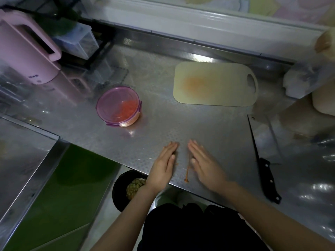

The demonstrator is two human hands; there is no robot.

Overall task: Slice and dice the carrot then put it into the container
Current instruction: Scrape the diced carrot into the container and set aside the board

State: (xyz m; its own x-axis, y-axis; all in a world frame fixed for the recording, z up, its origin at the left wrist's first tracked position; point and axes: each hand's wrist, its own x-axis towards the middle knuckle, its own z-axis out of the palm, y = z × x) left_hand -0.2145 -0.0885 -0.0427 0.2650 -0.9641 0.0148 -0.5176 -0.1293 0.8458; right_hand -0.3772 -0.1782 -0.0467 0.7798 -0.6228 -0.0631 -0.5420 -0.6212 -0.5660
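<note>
From the head camera, the left hand (164,165) and right hand (204,165) lie on the steel counter (181,124) near its front edge, fingers straight and together, holding nothing. A thin strand of carrot scrap (187,175) lies between them. The diced carrot (126,109) shows orange through the purple lid of the closed round container (108,105), well to the left. The cutting board (226,84) sits farther back with an orange stain. A black-handled knife (270,182) lies to the right.
</note>
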